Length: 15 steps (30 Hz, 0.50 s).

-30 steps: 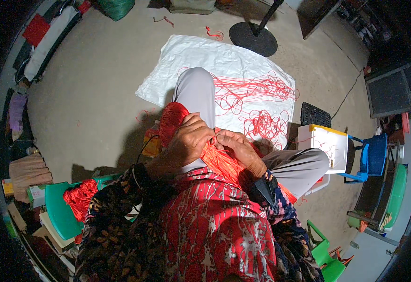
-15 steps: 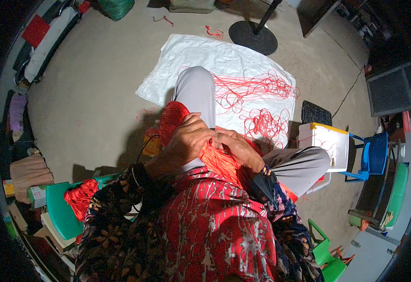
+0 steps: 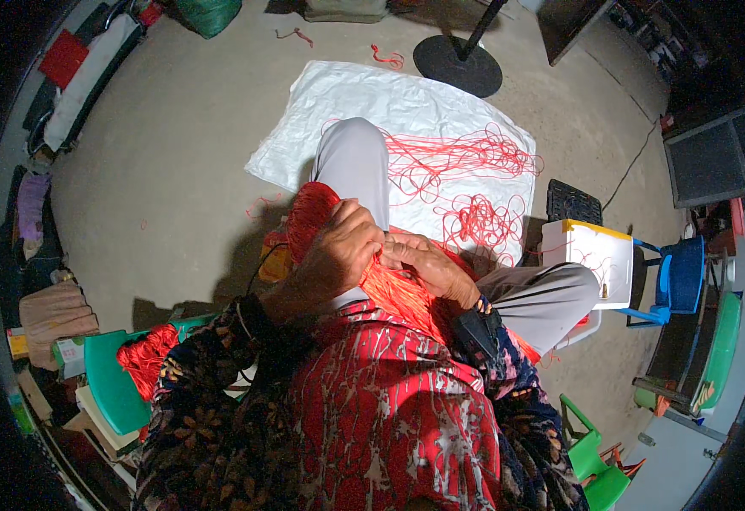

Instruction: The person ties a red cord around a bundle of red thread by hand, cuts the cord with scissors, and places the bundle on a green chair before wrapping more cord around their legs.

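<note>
Seated on the floor, knees up, grey trousers. Left hand (image 3: 338,251) curled over a thick bundle (image 3: 389,285) of red-orange cord lying across the lap, fingers wrapped round its upper part. Right hand (image 3: 428,268) just beside, fingers bent and pressed onto the same bundle; fingertips tucked under, so grip hard to judge, though clearly closed on the strands. Lower end of the bundle lost beneath the patterned red shirt. A looped end (image 3: 311,213) fanned out left of the raised knee, partly behind the left hand.

Beyond the knees, a white sheet (image 3: 372,94) spread on the concrete, bearing loose red cord (image 3: 466,162) in tangles; near corner hidden by the leg. Dark round stand base (image 3: 458,64) past the sheet, pole cut off at the frame's top. White box (image 3: 590,260) with yellow rim at right, a small black crate (image 3: 573,203) behind it. Blue chair (image 3: 675,277) farther right, bent by the lens. Green stool (image 3: 113,383) at lower left with another red clump (image 3: 144,358) on it, half covered by the sleeve. Dark rim swallowing the edges.
</note>
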{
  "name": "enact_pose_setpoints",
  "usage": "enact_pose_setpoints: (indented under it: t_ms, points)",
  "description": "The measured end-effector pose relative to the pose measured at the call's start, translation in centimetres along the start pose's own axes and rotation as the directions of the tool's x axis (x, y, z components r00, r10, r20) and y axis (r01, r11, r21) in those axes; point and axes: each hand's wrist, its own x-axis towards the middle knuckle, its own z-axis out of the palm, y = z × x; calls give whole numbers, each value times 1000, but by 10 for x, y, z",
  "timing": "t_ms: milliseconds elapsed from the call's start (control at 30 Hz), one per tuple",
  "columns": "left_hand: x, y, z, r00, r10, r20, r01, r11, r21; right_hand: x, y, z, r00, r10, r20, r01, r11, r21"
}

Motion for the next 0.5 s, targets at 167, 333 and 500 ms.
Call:
enact_pose_setpoints:
  t_ms: [167,333,500]
  points:
    - [4,-1,-2,998,-45,43,47,998,-49,-6,-5,3,999,-46,-27,44,996,-72]
    - [3,-6,-3,994,-72,85,79,994,-82,-8,-13,12,972,-92,-218,89,996,-25]
    - [-2,-19,1,983,-122,136,141,980,-142,-16,-23,15,896,-228,-382,152,964,-220]
